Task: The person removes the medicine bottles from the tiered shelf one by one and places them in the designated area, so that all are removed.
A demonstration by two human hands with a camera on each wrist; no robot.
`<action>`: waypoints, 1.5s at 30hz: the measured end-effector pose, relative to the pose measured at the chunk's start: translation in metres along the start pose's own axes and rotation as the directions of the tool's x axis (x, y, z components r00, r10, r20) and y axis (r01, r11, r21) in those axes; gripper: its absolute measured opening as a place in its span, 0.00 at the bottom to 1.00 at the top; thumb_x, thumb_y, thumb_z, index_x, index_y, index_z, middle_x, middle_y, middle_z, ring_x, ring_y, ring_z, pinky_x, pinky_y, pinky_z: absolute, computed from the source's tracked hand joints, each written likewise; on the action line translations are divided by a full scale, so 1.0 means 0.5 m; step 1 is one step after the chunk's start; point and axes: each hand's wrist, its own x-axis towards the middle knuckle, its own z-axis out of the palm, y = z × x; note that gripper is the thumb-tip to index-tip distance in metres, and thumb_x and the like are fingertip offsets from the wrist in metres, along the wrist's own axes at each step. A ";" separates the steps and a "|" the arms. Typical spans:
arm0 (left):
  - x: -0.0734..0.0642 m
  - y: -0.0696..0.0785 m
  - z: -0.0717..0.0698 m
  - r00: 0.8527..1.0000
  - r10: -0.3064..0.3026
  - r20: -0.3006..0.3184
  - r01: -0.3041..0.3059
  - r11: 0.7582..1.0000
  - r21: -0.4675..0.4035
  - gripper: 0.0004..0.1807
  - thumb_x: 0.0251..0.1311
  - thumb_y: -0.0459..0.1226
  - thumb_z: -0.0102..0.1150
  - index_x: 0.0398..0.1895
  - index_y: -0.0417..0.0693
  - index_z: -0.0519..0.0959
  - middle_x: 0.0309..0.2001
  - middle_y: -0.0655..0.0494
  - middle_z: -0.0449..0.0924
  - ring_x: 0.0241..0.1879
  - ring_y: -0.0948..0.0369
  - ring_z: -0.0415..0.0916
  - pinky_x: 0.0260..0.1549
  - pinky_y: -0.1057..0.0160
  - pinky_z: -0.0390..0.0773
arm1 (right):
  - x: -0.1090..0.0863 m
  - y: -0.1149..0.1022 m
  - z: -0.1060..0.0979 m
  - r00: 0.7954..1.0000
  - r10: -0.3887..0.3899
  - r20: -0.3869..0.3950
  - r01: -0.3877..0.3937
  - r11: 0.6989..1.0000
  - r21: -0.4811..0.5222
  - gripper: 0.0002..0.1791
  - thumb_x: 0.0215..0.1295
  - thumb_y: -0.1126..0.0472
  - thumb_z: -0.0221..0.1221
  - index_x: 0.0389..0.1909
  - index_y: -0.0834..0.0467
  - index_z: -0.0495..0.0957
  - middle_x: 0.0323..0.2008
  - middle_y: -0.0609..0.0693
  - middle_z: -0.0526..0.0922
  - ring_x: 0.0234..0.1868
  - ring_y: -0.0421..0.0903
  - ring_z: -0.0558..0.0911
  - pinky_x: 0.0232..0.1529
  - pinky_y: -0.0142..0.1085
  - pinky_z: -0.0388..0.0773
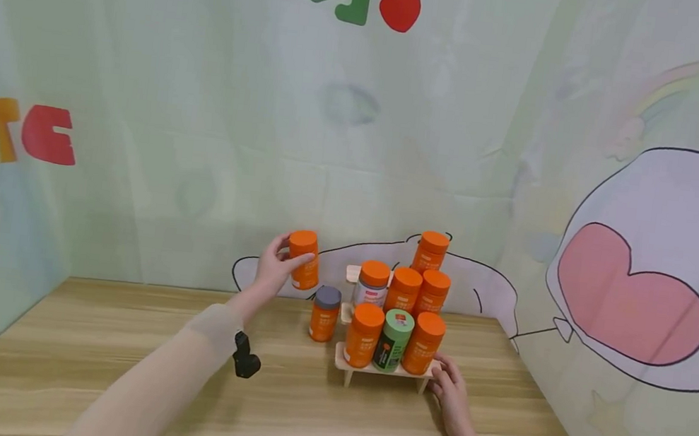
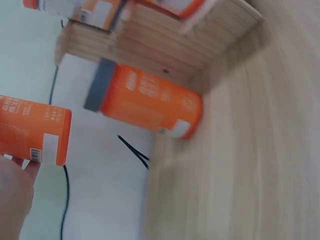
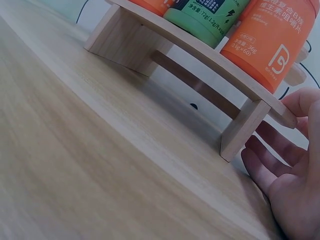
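My left hand (image 1: 270, 266) grips an orange bottle (image 1: 304, 263) with an orange lid, raised above the back of the table, left of the rack. Below it, an orange bottle with a grey lid (image 1: 324, 320) stands on the table; the left wrist view shows its orange body (image 2: 155, 102) beside the rack. My right hand (image 1: 451, 396) pinches the right end of the lowest shelf of the tiered wooden rack (image 3: 246, 131), with fingers curled beneath the board. The front shelf carries a green bottle (image 1: 393, 343) between two orange bottles.
On the middle tier stand a pale-labelled bottle (image 1: 371, 293) and two orange bottles. One more orange bottle (image 1: 431, 250) is on the top tier at right. The wood-grain table (image 1: 278, 409) meets a printed cloth backdrop (image 1: 196, 216) close behind the rack.
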 end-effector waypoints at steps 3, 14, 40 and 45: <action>-0.002 -0.024 -0.006 1.000 -0.004 0.008 0.004 1.000 0.013 0.38 0.59 0.38 0.67 0.72 0.44 0.62 0.65 0.42 0.67 0.62 0.44 0.69 0.64 0.46 0.70 | 0.000 -0.002 -0.002 1.000 0.004 -0.001 -0.004 1.000 -0.004 0.22 0.73 0.65 0.44 0.63 0.73 0.61 0.57 0.61 0.62 0.42 0.33 0.73 0.43 0.25 0.76; -0.036 -0.095 -0.011 0.998 -0.032 0.051 0.030 0.999 0.045 0.38 0.58 0.36 0.68 0.70 0.40 0.62 0.67 0.38 0.66 0.66 0.41 0.66 0.66 0.44 0.67 | 0.004 -0.004 -0.005 1.000 -0.008 0.000 0.008 1.000 0.002 0.20 0.73 0.64 0.45 0.61 0.69 0.65 0.54 0.58 0.64 0.42 0.33 0.73 0.43 0.25 0.76; -0.078 -0.171 0.007 0.997 -0.024 0.072 0.018 0.996 0.092 0.35 0.58 0.33 0.67 0.66 0.35 0.64 0.65 0.35 0.67 0.62 0.41 0.67 0.66 0.44 0.66 | 0.000 -0.002 -0.002 1.000 -0.007 0.004 0.007 1.000 -0.009 0.22 0.73 0.64 0.44 0.63 0.72 0.62 0.56 0.62 0.65 0.42 0.31 0.75 0.44 0.25 0.76; -0.079 -0.175 0.009 0.997 -0.030 0.074 0.025 0.997 0.068 0.35 0.58 0.32 0.66 0.67 0.36 0.64 0.65 0.36 0.67 0.63 0.42 0.67 0.66 0.45 0.66 | 0.001 0.001 -0.001 1.000 -0.003 -0.002 0.003 1.000 -0.013 0.22 0.73 0.64 0.45 0.63 0.73 0.62 0.55 0.61 0.67 0.41 0.31 0.75 0.44 0.25 0.77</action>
